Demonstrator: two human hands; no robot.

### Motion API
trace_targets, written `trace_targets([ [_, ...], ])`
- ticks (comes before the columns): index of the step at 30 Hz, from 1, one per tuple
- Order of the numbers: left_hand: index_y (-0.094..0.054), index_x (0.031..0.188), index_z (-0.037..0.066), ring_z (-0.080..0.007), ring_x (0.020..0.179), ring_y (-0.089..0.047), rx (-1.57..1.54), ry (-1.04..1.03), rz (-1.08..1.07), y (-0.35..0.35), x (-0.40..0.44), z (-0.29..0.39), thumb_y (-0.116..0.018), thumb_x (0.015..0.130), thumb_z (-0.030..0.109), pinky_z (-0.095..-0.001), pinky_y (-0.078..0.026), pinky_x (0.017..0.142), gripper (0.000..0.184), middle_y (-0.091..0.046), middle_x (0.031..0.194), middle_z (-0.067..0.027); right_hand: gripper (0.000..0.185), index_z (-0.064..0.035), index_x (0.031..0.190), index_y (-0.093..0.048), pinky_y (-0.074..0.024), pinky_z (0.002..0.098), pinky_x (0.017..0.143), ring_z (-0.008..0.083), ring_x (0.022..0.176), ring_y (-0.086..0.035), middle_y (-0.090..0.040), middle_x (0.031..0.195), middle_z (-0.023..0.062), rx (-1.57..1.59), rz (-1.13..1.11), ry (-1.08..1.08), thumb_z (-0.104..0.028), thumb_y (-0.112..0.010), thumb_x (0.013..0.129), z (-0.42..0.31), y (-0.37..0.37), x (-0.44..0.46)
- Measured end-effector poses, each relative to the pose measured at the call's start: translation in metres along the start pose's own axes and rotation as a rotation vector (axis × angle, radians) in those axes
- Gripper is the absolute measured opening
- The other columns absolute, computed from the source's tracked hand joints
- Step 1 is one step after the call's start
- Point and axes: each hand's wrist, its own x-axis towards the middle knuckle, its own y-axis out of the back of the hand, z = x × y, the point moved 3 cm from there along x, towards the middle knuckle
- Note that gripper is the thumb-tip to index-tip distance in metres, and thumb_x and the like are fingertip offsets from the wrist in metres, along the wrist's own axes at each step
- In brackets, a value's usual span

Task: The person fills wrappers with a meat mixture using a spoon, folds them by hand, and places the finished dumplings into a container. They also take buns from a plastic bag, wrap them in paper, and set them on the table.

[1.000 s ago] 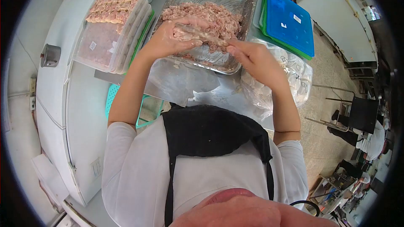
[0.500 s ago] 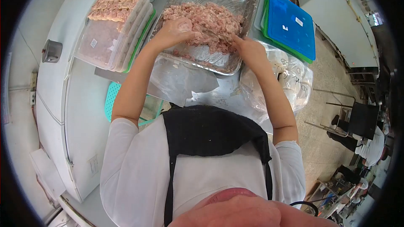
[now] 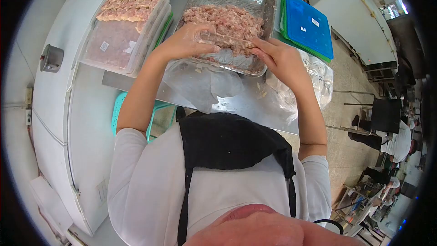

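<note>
A metal tray [image 3: 249, 69] holds a heap of pinkish ground meat [image 3: 225, 18] in its middle. Over the near left part of the meat is my left hand [image 3: 193, 40], its fingers curled around something I cannot make out. My right hand [image 3: 282, 58] comes in from the right side of the tray, thumb and fingers pinched close together at the edge of the meat. A slim, meat-smeared thing seems to run between both hands, but its kind is unclear.
Left of the tray stand stacked clear containers [image 3: 107, 48], the top one with rows of filled pieces. Blue-lidded containers [image 3: 309, 25] and clear bags of white rounds [image 3: 318, 82] lie to the right. A plastic sheet [image 3: 200, 86] covers the table's near edge. Other people work far right.
My left hand has turned and closed more over the meat. The right hand has shifted slightly right, its fingers now pinched together. The whole view has moved a little.
</note>
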Motion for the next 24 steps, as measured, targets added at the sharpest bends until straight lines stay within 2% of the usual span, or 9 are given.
trace_targets([
  [1,-0.061,0.111,0.003,-0.0235,0.104,-0.058,0.0,-0.006,0.001,0.005,-0.005,-0.002,-0.08,0.071,0.025,-0.0347,-0.042,0.094,0.049,-0.063,0.109,-0.0099,0.026,-0.0094,0.108,-0.067,-0.0502,0.041,0.067,0.0339,0.077,-0.063,-0.066,0.088,0.0139,-0.201,0.057,-0.049,-0.027,-0.061,0.089,-0.011,0.003,0.0],
  [3,-0.061,0.111,0.002,-0.0232,0.107,-0.057,0.091,-0.153,0.082,0.019,-0.016,0.004,-0.08,0.071,0.03,-0.0347,-0.041,0.094,0.052,-0.063,0.112,-0.0105,0.026,-0.0101,0.108,-0.067,-0.0497,0.0417,0.066,0.0331,0.076,-0.063,-0.066,0.087,0.0129,-0.205,0.092,-0.031,-0.027,-0.061,0.088,-0.024,-0.013,0.003],
  [7,-0.061,0.112,0.001,-0.0225,0.111,-0.055,0.098,-0.08,0.097,0.045,-0.035,0.0,-0.08,0.072,0.03,-0.0341,-0.041,0.096,0.053,-0.062,0.116,-0.0114,0.028,-0.0089,0.109,-0.066,-0.0499,0.0413,0.066,0.0326,0.077,-0.063,-0.066,0.089,0.0121,-0.201,0.051,-0.037,-0.026,-0.061,0.089,-0.048,0.002,0.018],
  [8,-0.06,0.112,0.002,-0.0219,0.111,-0.055,0.037,-0.14,0.091,0.054,-0.044,0.004,-0.08,0.071,0.03,-0.0338,-0.041,0.096,0.054,-0.062,0.117,-0.0108,0.029,-0.0053,0.114,-0.063,-0.0507,0.0357,0.071,0.0327,0.081,-0.064,-0.066,0.092,0.0142,-0.159,0.032,-0.099,-0.022,-0.061,0.09,-0.059,0.008,0.021],
  [10,-0.06,0.113,0.002,-0.0212,0.111,-0.055,-0.027,-0.201,0.074,0.067,-0.056,0.001,-0.081,0.071,0.031,-0.0336,-0.041,0.096,0.055,-0.062,0.117,-0.0102,0.028,-0.0065,0.114,-0.063,-0.0502,0.0392,0.072,0.0345,0.083,-0.063,-0.066,0.091,0.0152,-0.101,0.107,-0.026,-0.023,-0.059,0.092,-0.08,-0.008,0.028],
  [12,-0.06,0.114,0.004,-0.0197,0.105,-0.058,-0.068,-0.11,0.097,0.08,-0.065,-0.013,-0.081,0.07,0.033,-0.0333,-0.042,0.093,0.056,-0.064,0.11,-0.008,0.027,-0.0076,0.113,-0.063,-0.0497,0.0426,0.072,0.0363,0.085,-0.063,-0.066,0.091,0.0163,-0.045,0.179,0.044,-0.024,-0.057,0.093,-0.094,-0.033,0.036],
  [19,-0.061,0.112,0.005,-0.0158,0.094,-0.06,0.143,-0.029,0.151,0.159,-0.1,-0.077,-0.078,0.072,0.028,-0.0298,-0.046,0.083,0.049,-0.065,0.1,-0.006,0.031,-0.0013,0.114,-0.061,-0.0493,0.0405,0.079,0.0359,0.094,-0.063,-0.066,0.101,0.0198,-0.009,0.127,-0.219,-0.024,-0.057,0.093,-0.083,-0.077,0.034],
  [21,-0.058,0.119,0.005,-0.0295,0.098,-0.062,0.191,-0.023,0.298,0.186,-0.106,-0.112,-0.077,0.073,0.033,-0.0365,-0.048,0.087,0.057,-0.065,0.108,-0.0161,0.033,0.0001,0.116,-0.061,-0.0491,0.0395,0.079,0.0341,0.094,-0.064,-0.066,0.101,0.0193,0.037,0.191,-0.252,-0.023,-0.057,0.093,-0.065,-0.083,0.017],
  [24,-0.055,0.124,0.005,-0.0333,0.105,-0.06,0.459,0.002,0.415,0.2,-0.102,-0.149,-0.073,0.075,0.028,-0.0384,-0.048,0.09,0.057,-0.061,0.117,-0.0198,0.035,0.0014,0.12,-0.06,-0.0489,0.0328,0.072,0.0217,0.081,-0.064,-0.068,0.092,0.0117,0.167,0.257,-0.407,-0.023,-0.059,0.094,-0.053,-0.089,-0.013],
])
